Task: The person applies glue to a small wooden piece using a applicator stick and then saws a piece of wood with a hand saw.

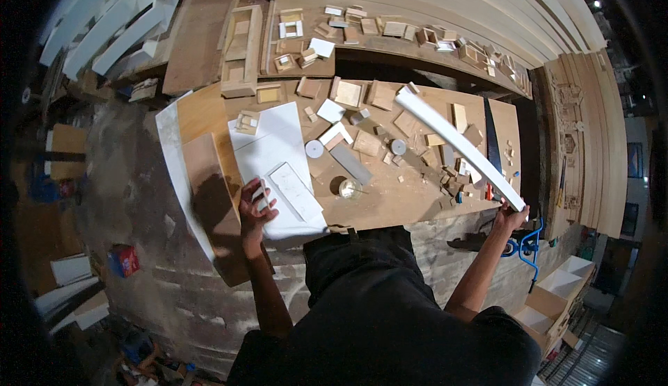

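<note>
I've got the R hand (513,215) gripping the near end of a long white bar (459,146), which slants fwd & L above the worktop (410,205), far end over the small wood parts. L hand (256,205) is half curled by the L edge of a white sheet (268,142); a pale bit shows at the fingers, can't tell if it's gripped.

Containers, approx. L to R: long open wooden box (240,52) at the back L, w/ a crosspiece inside. Shallow wooden box (348,92) at the worktop's far edge, open side up, pale bottom showing. Round clear cup (350,188) near the front edge, something pale in it, too small to ID. Lower R, off the worktop, a big open box (557,288) w/ partitions & white inner faces. Red-and-blue carton (124,261) on the floor (167,240), L side; can't see inside.

On the sheet: white rectangular panel (293,190) just R of the L hand, plus a small wooden frame (247,122) farther back. Two pale discs (314,149) lie mid-worktop, apart, w/ wood blocks btwn.
</note>
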### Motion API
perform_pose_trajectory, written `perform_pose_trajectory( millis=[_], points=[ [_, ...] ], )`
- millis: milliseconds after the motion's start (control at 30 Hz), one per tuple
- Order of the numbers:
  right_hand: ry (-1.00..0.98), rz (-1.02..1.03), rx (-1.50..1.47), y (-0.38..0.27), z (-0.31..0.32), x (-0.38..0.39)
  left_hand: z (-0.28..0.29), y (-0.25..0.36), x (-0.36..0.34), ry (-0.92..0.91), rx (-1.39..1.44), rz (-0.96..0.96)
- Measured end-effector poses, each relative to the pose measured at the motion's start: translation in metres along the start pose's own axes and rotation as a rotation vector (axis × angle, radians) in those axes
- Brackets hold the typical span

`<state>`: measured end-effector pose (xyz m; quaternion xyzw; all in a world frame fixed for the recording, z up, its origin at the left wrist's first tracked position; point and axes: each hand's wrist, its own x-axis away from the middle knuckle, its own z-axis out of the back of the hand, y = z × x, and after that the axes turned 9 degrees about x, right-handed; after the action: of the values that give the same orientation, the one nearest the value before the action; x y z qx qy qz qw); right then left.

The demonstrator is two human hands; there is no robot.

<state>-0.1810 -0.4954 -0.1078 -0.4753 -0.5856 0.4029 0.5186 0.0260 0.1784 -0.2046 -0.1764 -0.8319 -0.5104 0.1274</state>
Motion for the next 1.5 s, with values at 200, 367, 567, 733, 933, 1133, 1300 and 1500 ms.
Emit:
perform_pose_trajectory(
  millis=[200,367,567,733,933,1133,1300,1500],
  points=[
    [0.199,-0.009,-0.176,0.013,0.128,-0.089,-0.112,0.019,0.052,-0.200,-0.510,0.081],
    [0.358,-0.130,-0.283,0.044,0.177,-0.142,-0.216,-0.038,0.090,-0.413,-0.640,0.078],
    [0.458,-0.197,-0.257,0.082,0.205,-0.156,-0.316,-0.170,0.060,-0.448,-1.093,-0.277],
    [0.422,-0.227,-0.186,0.093,0.270,-0.194,-0.371,-0.256,-0.033,-0.179,-1.349,-0.437],
    [0.434,-0.300,-0.296,0.095,0.310,-0.217,-0.434,-0.254,-0.063,-0.066,-1.610,-0.237],
    [0.366,-0.368,-0.336,0.097,0.278,-0.225,-0.389,-0.260,-0.027,-0.084,-1.533,-0.447],
    [0.331,-0.293,-0.290,0.130,0.268,-0.245,-0.335,-0.298,0.044,-0.168,-0.666,-0.047],
    [0.161,-0.348,-0.128,0.126,0.216,-0.243,-0.282,-0.319,0.063,-0.272,0.982,0.534]
  ],
)
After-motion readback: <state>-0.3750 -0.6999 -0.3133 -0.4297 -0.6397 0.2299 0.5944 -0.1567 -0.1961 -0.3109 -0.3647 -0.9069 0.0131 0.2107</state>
